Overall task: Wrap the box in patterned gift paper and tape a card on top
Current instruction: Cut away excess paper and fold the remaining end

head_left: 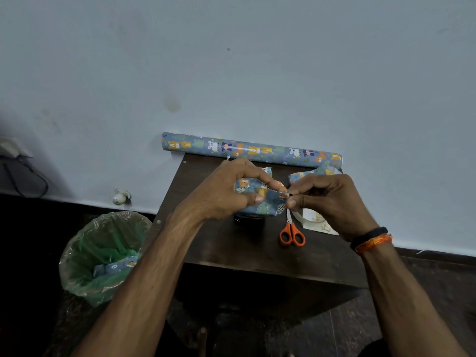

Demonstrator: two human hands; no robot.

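Observation:
A small box (268, 202) wrapped in blue animal-print paper is held above the dark table (231, 251). My left hand (226, 189) grips it from the left, fingers over the top and thumb on the near side. My right hand (324, 197) pinches the paper fold at the box's right end; I cannot tell whether tape is there. The roll of matching gift paper (252, 149) lies along the wall at the table's back. A white card with gold writing (319, 222) lies on the table, partly hidden under my right hand.
Orange-handled scissors (291, 231) lie on the table right of the box. A scrap of patterned paper (316, 172) sits near the roll's right end. A bin lined with green plastic (103, 253) stands on the floor at the left, paper offcuts inside.

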